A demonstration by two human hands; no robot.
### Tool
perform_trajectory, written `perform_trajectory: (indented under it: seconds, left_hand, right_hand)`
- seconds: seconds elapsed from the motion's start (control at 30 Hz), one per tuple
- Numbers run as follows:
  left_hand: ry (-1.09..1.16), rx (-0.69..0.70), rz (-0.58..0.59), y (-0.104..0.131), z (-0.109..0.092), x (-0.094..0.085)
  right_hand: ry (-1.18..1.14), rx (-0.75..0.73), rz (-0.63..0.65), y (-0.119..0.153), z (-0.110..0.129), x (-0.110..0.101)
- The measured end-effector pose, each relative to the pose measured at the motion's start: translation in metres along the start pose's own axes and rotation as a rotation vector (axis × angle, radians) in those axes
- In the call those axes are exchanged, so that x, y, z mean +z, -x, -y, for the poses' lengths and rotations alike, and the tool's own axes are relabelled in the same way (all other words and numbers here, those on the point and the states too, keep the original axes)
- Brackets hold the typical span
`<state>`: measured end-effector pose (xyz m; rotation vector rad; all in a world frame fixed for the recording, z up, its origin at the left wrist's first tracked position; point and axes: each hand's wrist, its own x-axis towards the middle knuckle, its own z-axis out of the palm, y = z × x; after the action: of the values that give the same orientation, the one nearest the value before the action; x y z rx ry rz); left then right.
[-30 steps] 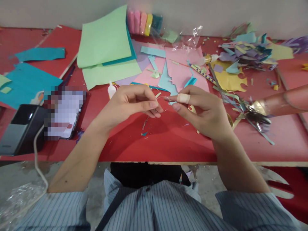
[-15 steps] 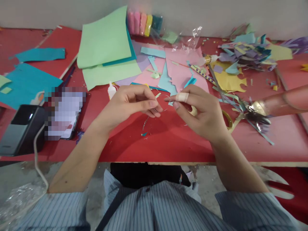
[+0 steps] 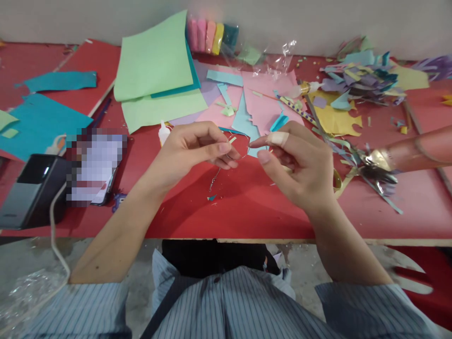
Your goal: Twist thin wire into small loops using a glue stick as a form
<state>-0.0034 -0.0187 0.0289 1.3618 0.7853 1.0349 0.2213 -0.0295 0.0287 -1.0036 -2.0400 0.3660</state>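
My left hand (image 3: 199, 146) is closed in a pinch on a thin wire (image 3: 247, 151), which curves out from its fingertips in a loop. Below those fingers hangs a short chain-like end piece (image 3: 212, 182), seemingly part of the same strand. My right hand (image 3: 303, 165), a pale bandage round its index finger, has thumb and index finger apart. That index fingertip touches or nearly touches the right side of the loop; its other fingers curl inward. Under the hands lie a small teal paper scrap (image 3: 212, 198) and a light blue paper piece (image 3: 243, 117).
A phone (image 3: 95, 169) and a dark grey device (image 3: 33, 188) with a white cable stand at left. Green sheets (image 3: 155, 61), a glue bottle (image 3: 164, 133) and clay sticks (image 3: 205, 35) lie behind. Scissors (image 3: 344, 181) and paper shreds (image 3: 363, 75) are at right.
My right thumb has moved away from the index finger, opening the pinch near the wire. The loop now shows wider between the hands; my left hand stays almost still.
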Motion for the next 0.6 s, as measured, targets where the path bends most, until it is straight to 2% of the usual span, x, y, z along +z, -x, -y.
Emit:
perform_trajectory:
  seconds: [0.13,0.3,0.47,0.6]
  left_hand:
    - [0.032,-0.026,0.051,0.0001,-0.0013,0.0007]
    - [0.055,-0.093,0.104,0.0007,-0.0044,0.0016]
    - [0.101,-0.089,0.161,0.0014,-0.0036,0.0]
    - [0.056,-0.127,0.177,0.0009,-0.003,-0.003]
  right_hand:
    - [-0.082,0.016,-0.001,-0.0013,0.0049,0.0008]
    - [-0.125,0.117,-0.019,-0.0008,0.0047,0.0014]
    - [-0.158,0.14,0.023,-0.0008,0.002,0.0001]
    - [-0.163,0.13,0.039,-0.0012,0.0024,-0.0003]
